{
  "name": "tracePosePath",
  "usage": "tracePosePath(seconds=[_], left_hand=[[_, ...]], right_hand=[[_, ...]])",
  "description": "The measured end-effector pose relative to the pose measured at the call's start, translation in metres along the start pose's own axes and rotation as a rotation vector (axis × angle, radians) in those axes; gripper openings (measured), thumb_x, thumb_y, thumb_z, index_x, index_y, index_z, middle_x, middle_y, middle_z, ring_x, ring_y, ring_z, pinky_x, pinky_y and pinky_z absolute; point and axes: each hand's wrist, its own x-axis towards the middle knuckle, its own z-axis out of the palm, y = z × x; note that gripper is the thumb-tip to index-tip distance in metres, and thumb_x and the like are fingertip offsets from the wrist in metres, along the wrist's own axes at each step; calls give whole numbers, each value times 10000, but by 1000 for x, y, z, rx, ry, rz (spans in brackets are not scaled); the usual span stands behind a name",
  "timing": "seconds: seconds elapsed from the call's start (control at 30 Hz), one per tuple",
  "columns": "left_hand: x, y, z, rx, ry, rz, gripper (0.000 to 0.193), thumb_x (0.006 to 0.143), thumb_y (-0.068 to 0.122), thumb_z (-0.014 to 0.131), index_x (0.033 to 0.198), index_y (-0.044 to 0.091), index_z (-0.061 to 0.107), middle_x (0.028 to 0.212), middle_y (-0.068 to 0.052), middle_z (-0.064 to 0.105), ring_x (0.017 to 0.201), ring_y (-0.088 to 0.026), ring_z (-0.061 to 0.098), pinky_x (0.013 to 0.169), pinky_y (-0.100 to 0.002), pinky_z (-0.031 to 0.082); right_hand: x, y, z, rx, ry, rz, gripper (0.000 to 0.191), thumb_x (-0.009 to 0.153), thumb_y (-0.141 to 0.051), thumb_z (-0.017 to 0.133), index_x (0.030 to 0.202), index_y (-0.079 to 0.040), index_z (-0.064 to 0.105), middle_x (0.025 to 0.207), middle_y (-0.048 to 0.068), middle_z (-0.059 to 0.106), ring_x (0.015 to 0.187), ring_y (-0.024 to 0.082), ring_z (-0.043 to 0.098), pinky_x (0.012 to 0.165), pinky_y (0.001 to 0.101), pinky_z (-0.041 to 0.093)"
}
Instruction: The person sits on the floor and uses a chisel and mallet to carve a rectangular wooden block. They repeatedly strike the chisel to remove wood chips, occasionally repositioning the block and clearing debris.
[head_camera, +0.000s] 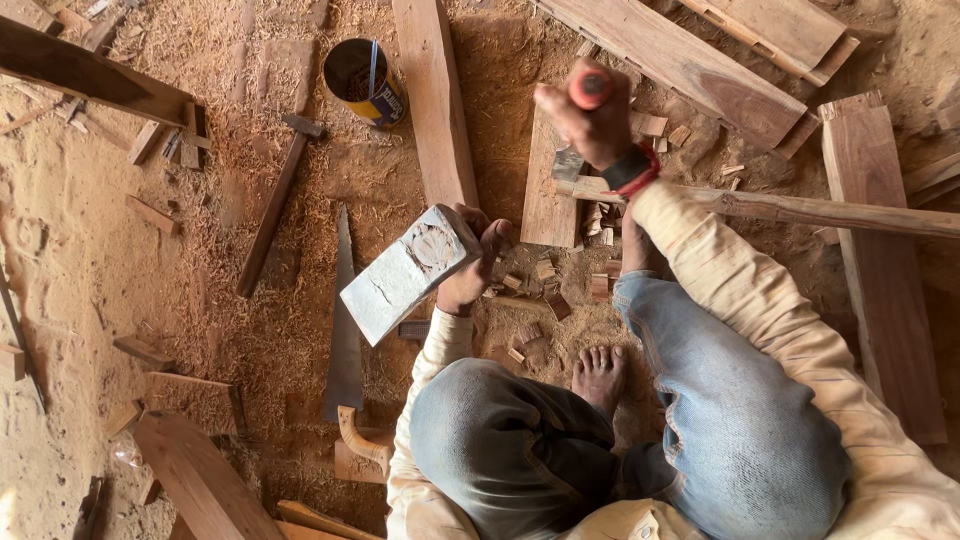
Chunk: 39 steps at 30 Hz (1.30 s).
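The person sits on the sawdust-covered floor (120, 230), one bare foot (600, 375) tucked in among the chips. The left hand (478, 262) is clenched around a pale, blocky wooden mallet (405, 275), raised off the floor with its battered face turned up toward the camera. The right hand (590, 120) is closed in a fist around the red handle of a chisel (590, 88), held upright over a short plank (548, 190) that lies in front of the knees, near the middle of the floor. A long thin batten (800, 210) crosses just behind the right wrist.

How far the cutting has got is hard to say: the hand hides the spot under the blade. A heap of small wood chips (560, 285) lies between the plank and the foot, so I would judge a fair amount of chopping is done, and with mallet lifted and chisel set, more looks to be left.

A handsaw (345, 330) lies on the floor left of the mallet, a yellow can (368, 82) stands toward the far edge, and a hammer (275, 205) rests near it.
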Motion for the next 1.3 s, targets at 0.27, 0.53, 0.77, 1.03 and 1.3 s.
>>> tracePosePath(seconds=[0.27, 0.53, 0.77, 1.03, 1.3], left_hand=[[-2, -6, -1, -67, -18, -61, 243, 1043, 280, 660, 943, 72, 584, 738, -21, 657, 623, -92, 623, 550, -266, 504], [-1, -14, -2, -84, -30, 8, 206, 1060, 266, 640, 988, 74, 624, 755, 6, 611, 650, -71, 605, 564, -253, 495], [-2, -4, 0, -113, 8, -11, 206, 1038, 220, 668, 1007, 78, 521, 719, 23, 550, 627, -65, 567, 535, -245, 456], [-1, -6, -2, 85, 54, 46, 249, 1021, 266, 696, 1001, 84, 527, 698, 11, 515, 602, -84, 500, 522, -271, 388], [-3, -5, -2, 81, 48, 56, 279, 1044, 295, 696, 981, 93, 514, 729, 27, 405, 638, -94, 380, 552, -299, 317]], right_hand=[[2, 19, 15, -184, -127, -78, 369, 957, -328, 759, 734, -152, 523, 608, -18, 519, 537, 112, 524, 521, 328, 483], [5, 1, -4, 35, -104, 129, 281, 977, -196, 769, 766, -101, 610, 624, 23, 622, 525, 105, 627, 496, 295, 525], [6, -7, 5, 102, -101, 131, 289, 960, -151, 762, 757, -87, 567, 610, 21, 599, 482, 95, 588, 437, 285, 494], [3, 0, -3, 26, -149, 73, 299, 986, -197, 736, 752, -107, 572, 588, 0, 591, 477, 96, 603, 443, 292, 520], [0, 0, 8, -287, -245, -136, 318, 993, -228, 735, 747, -111, 570, 642, 7, 550, 547, 135, 549, 552, 352, 482]])
